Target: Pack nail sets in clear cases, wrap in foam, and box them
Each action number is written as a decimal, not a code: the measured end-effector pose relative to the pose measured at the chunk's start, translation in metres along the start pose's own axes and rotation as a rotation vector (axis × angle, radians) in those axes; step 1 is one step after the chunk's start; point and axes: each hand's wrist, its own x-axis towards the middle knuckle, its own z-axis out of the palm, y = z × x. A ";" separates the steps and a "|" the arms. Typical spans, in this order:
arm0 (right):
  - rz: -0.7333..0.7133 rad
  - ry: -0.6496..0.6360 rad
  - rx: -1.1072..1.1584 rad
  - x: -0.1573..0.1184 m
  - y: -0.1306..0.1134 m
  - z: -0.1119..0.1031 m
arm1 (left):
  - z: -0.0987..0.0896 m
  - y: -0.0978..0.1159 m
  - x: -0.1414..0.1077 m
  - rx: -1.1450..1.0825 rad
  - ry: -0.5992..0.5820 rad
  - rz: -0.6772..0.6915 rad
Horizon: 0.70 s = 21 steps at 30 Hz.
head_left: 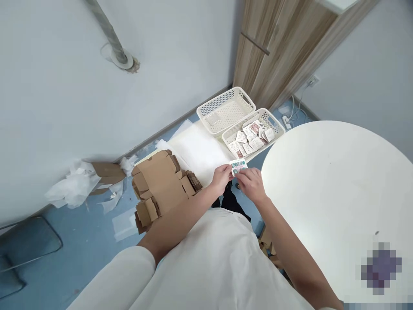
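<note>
Between my hands is a small white card [239,163] bearing rows of glossy teal pieces that look like false nails. My left hand [221,178] grips its left edge with thumb and fingers. On the lower right side, my right hand [252,183] is closed on the same card, its fingertips covering part of the lower row. Just beyond the card stands a white perforated basket [226,138] holding several similar cards [254,135], some with reddish pieces. Behind it, to the left, a second white basket [206,111] has a small clear flat piece in it.
A round white table [329,189] stands at my right. Flattened brown cardboard boxes [164,181] lie beside white sheeting [200,150] on my left. Plastic wrapping [75,183] and a dark chair [29,245] are on the blue floor. A wooden cabinet [277,47] stands behind the baskets.
</note>
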 end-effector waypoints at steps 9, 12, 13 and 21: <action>0.572 0.410 0.558 -0.082 -0.056 -0.017 | -0.025 -0.036 -0.060 0.170 -0.216 0.097; 0.674 0.407 0.826 -0.097 -0.060 -0.025 | -0.020 -0.035 -0.071 0.221 -0.316 0.104; 0.692 0.420 0.860 -0.101 -0.060 -0.028 | -0.017 -0.035 -0.074 0.237 -0.347 0.108; 0.722 0.547 0.935 -0.139 -0.056 -0.037 | 0.012 -0.042 -0.090 0.371 -0.603 0.186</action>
